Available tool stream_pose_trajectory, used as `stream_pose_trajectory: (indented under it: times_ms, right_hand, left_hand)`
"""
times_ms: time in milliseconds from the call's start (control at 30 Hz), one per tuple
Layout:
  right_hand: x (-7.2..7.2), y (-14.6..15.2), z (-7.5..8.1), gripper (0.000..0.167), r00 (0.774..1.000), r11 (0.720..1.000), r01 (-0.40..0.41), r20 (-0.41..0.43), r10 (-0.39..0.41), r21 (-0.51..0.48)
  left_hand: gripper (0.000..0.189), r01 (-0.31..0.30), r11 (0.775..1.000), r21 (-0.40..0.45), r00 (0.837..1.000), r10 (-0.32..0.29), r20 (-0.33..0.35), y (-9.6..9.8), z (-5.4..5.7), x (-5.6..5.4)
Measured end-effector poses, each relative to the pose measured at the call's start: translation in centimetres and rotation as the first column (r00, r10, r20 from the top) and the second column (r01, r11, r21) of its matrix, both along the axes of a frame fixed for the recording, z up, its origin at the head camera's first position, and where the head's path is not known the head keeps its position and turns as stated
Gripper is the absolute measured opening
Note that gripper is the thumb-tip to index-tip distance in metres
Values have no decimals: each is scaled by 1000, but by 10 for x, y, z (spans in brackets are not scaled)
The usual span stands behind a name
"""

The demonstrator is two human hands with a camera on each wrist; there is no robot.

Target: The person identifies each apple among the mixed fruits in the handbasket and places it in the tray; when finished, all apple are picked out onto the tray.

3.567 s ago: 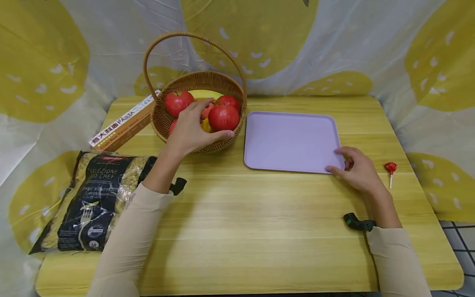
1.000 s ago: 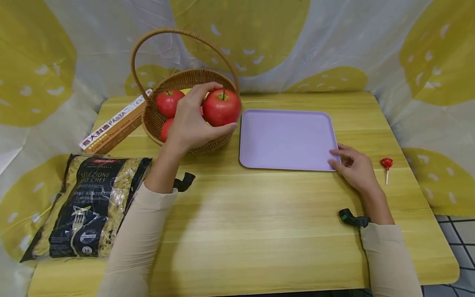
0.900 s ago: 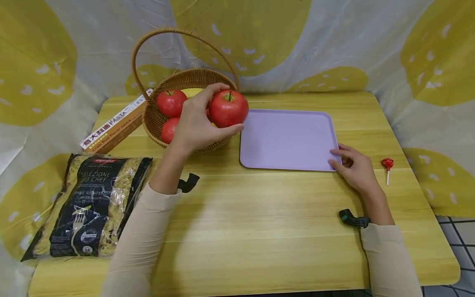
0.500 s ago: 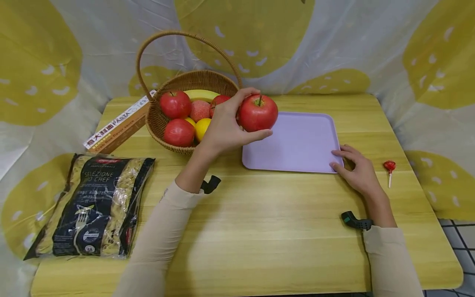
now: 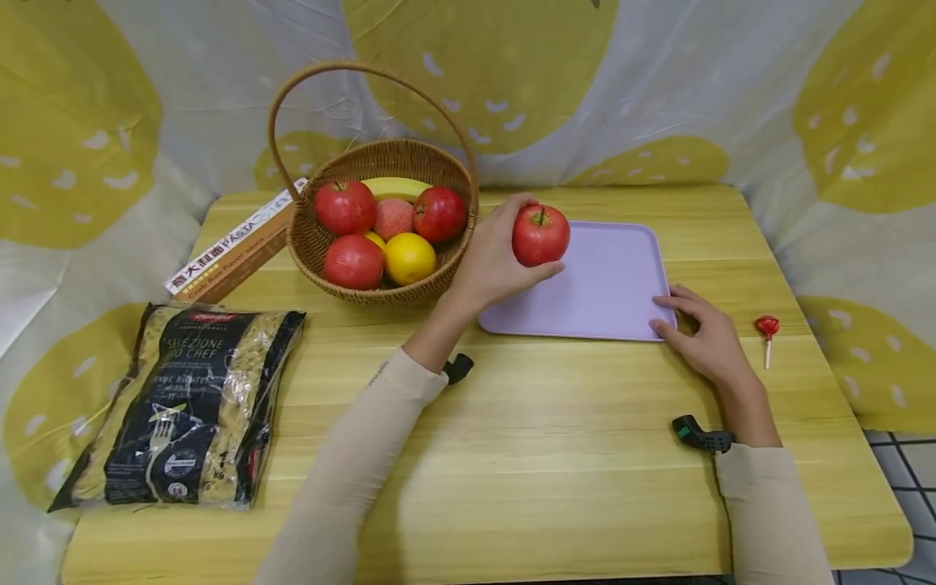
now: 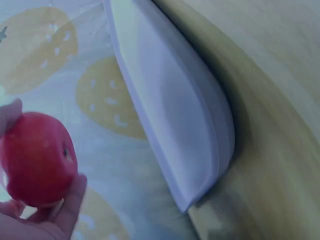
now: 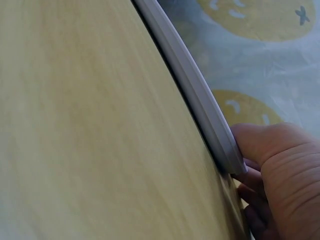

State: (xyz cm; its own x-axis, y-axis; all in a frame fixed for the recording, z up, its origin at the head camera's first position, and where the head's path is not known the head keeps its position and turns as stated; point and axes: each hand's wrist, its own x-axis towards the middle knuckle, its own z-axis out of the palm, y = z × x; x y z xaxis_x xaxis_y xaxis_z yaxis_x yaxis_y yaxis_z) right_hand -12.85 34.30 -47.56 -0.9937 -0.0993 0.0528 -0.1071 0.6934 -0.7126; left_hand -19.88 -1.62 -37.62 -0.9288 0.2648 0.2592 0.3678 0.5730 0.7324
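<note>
My left hand (image 5: 497, 258) grips a red apple (image 5: 541, 236), stem upward, over the left part of a lilac tray (image 5: 607, 284). In the left wrist view, the same apple (image 6: 40, 160) sits between thumb and fingers, apart from the tray (image 6: 170, 95). At the tray's front right corner, my right hand (image 5: 705, 337) pinches the rim; the right wrist view has the thumb (image 7: 255, 142) against the edge and a finger below it. Left of the tray stands a wicker basket (image 5: 310, 260) with more red apples (image 5: 345, 207), a yellow lemon (image 5: 409, 258), a banana (image 5: 395, 188) and a pinkish round fruit (image 5: 395, 218).
A pasta box (image 5: 234, 244) leans diagonally left of the basket, whose tall handle (image 5: 366, 67) arches upward. Nearer on the left lies a bag of penne (image 5: 179, 406). A red lollipop (image 5: 767, 327) lies right of my right hand. Patterned cloth (image 5: 658, 81) hangs behind the table (image 5: 556, 455).
My left hand has lifted the apple out of the basket and carried it rightward over the tray. The fruit beneath is uncovered. My right hand stays at the tray's corner.
</note>
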Motion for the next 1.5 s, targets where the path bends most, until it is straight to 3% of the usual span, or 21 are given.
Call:
stream_pose_trajectory:
  times_ms: [133,300,500,767,1033,1500]
  right_hand:
    - [-1,0,-2,48,1000,1000,0,-1,0,-5]
    - [-2,-1,-2,48,1000,1000,1,-3,-1,-10]
    - [-4,-2,1,47,1000,1000,9,-17,-9,2]
    - [-1,-6,-1,41,998,1000,28,-55,-27,12]
    - [1,-5,2,36,994,999,36,-105,-32,40]
    - [0,-5,3,36,997,998,58,-46,-58,6]
  left_hand:
    - [84,-54,998,12,997,53,54,7,-12,-8]
    - [91,-140,990,18,977,135,162,9,-27,-20]
    - [92,-174,984,35,960,161,231,12,-40,-31]
    - [90,-169,982,80,960,145,241,14,-51,-41]
    - [89,-186,978,99,944,150,295,15,-61,-47]
    - [90,-191,980,55,939,166,300,18,-69,-53]
